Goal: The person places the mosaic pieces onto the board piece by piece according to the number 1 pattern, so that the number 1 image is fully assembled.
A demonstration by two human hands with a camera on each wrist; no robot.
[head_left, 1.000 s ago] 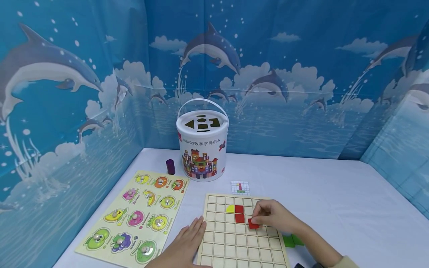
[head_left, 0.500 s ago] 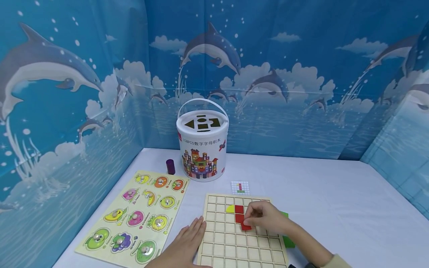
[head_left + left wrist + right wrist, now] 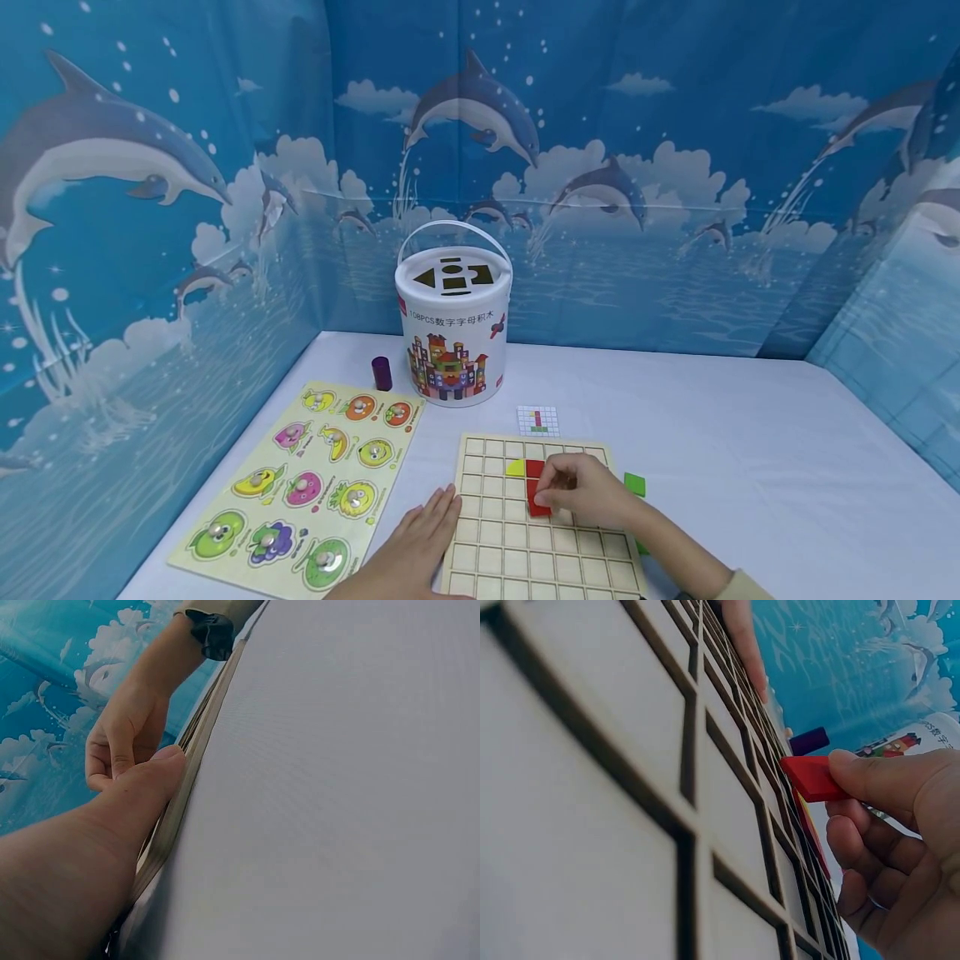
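My right hand (image 3: 588,492) pinches a red square tile (image 3: 810,777) between thumb and fingers. It holds the tile low over the wooden grid board (image 3: 506,567), just in front of two red tiles (image 3: 535,469) set in one column. A yellow quarter-round tile (image 3: 516,468) lies left of the farthest red one. In the right wrist view the held tile tilts, one corner close to the grid ridges. My left hand (image 3: 420,542) rests with straight fingers along the board's left edge; its thumb (image 3: 161,769) lies on the rim in the left wrist view.
Beyond the board lies a small pattern card (image 3: 537,421). Green tiles (image 3: 634,484) lie off its right side, partly behind my forearm. To the left is a fruit knob puzzle (image 3: 360,467). A white block bucket (image 3: 453,333) and a purple cylinder (image 3: 382,374) stand behind.
My right hand has carried the red tile leftward across the board, bringing it in line below the other red tiles. A green tile has come into fuller view. My left hand stays put.
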